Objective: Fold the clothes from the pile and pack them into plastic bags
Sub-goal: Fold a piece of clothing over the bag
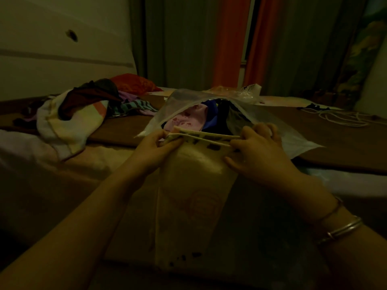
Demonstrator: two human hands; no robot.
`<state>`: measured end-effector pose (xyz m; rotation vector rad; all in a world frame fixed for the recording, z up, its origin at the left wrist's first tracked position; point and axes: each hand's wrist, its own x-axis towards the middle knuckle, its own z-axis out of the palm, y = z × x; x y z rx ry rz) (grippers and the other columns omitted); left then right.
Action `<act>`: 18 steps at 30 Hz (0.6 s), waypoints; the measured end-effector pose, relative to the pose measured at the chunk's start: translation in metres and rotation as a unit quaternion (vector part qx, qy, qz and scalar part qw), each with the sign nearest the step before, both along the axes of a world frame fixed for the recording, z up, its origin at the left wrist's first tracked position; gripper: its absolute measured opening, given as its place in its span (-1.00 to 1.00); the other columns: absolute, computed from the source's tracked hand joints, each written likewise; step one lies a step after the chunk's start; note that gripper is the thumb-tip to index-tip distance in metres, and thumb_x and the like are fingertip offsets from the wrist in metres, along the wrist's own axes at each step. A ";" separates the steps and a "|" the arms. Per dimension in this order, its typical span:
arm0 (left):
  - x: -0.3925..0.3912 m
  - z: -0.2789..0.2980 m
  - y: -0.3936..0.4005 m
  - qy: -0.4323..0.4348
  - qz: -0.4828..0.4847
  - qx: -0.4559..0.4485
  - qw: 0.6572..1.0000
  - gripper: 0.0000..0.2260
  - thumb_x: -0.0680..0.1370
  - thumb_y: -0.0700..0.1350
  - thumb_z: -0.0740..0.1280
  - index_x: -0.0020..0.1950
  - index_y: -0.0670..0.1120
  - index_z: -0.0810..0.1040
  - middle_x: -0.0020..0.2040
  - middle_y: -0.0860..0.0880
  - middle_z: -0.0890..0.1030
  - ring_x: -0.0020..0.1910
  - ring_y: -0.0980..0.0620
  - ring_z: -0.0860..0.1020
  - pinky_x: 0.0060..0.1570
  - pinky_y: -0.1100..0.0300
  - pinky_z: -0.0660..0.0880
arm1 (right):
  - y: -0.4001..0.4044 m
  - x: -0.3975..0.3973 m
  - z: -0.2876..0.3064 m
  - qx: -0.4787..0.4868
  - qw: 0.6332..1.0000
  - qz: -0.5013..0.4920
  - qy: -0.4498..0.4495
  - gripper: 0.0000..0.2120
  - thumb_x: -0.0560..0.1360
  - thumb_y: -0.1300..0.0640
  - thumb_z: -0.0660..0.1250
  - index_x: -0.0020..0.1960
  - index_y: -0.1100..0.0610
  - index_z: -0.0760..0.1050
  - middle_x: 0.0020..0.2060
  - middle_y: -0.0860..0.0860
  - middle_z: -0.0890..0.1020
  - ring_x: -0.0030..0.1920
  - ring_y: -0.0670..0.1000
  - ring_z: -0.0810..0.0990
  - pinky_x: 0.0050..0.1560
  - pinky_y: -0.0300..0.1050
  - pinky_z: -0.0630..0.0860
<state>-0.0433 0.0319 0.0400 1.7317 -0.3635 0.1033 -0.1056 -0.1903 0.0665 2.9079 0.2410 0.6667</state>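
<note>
A cream garment (pixel 194 185) with dark marks lies lengthwise on the bed in front of me. My left hand (pixel 155 146) pinches its far edge on the left. On the right, my right hand (pixel 259 149) pinches that same edge. Just beyond lies a clear plastic bag (pixel 263 120), its mouth open toward me, with pink, blue and dark folded clothes (pixel 201 118) inside. The pile of unfolded clothes (pixel 83 109) sits at the left, with a pale towel-like piece, dark, striped, purple and red items.
A brown mat (pixel 326 141) covers the bed under the bag. A white cord (pixel 343 119) lies coiled at the far right. Another crumpled plastic bag (pixel 249 92) sits behind the open one. Orange and grey curtains (pixel 228 42) hang behind the bed.
</note>
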 end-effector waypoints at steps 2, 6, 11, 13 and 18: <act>0.001 -0.003 -0.003 0.005 -0.008 -0.025 1.000 -0.78 0.55 0.03 0.31 0.11 -0.05 0.53 0.03 -0.08 0.63 -0.05 0.02 0.65 -0.14 0.11 0.58 | -0.007 0.003 0.000 0.043 0.999 0.001 -0.029 -0.76 0.48 -0.20 0.26 0.04 -0.09 0.45 0.09 -0.01 0.27 0.28 0.10 0.19 0.37 0.08 0.08; -0.006 0.001 -0.007 -0.004 -0.041 -0.087 0.995 -0.72 0.56 0.05 0.27 0.27 0.11 0.47 0.11 0.04 0.61 0.01 0.11 0.63 -0.10 0.19 0.57 | -0.013 0.003 0.000 0.307 0.948 0.081 0.027 -0.80 0.44 -0.02 0.39 -0.11 -0.04 0.36 0.09 -0.04 0.28 0.11 -0.04 0.36 0.05 -0.23 0.41; -0.016 0.011 -0.014 0.032 -0.051 -0.149 0.987 -0.89 0.59 0.06 0.23 0.11 0.21 0.45 -0.02 0.12 0.57 -0.17 0.21 0.62 -0.28 0.25 0.58 | -0.003 0.007 -0.003 0.631 0.762 0.108 0.099 -0.41 0.33 0.09 0.47 0.24 0.04 0.23 0.02 -0.06 0.42 -0.02 -0.04 0.54 -0.16 -0.18 0.58; -0.018 0.014 -0.016 0.056 -0.039 -0.178 0.982 -0.94 0.59 0.07 0.23 0.05 0.20 0.45 0.02 0.07 0.59 -0.05 0.12 0.62 -0.13 0.15 0.59 | 0.000 0.010 -0.003 0.703 0.681 0.074 0.189 -0.26 0.26 0.08 0.48 0.32 -0.06 0.17 0.10 -0.02 0.42 0.04 0.04 0.54 -0.04 0.00 0.59; -0.012 0.014 -0.016 0.153 -0.002 -0.181 0.972 -0.61 0.56 0.14 0.26 0.31 -0.02 0.46 0.13 -0.13 0.60 0.06 -0.11 0.60 0.03 -0.04 0.56 | 0.003 0.002 -0.015 0.655 0.669 0.065 0.346 -0.67 0.42 0.20 0.40 0.07 -0.07 0.38 0.00 -0.02 0.54 -0.08 -0.03 0.60 -0.15 -0.11 0.61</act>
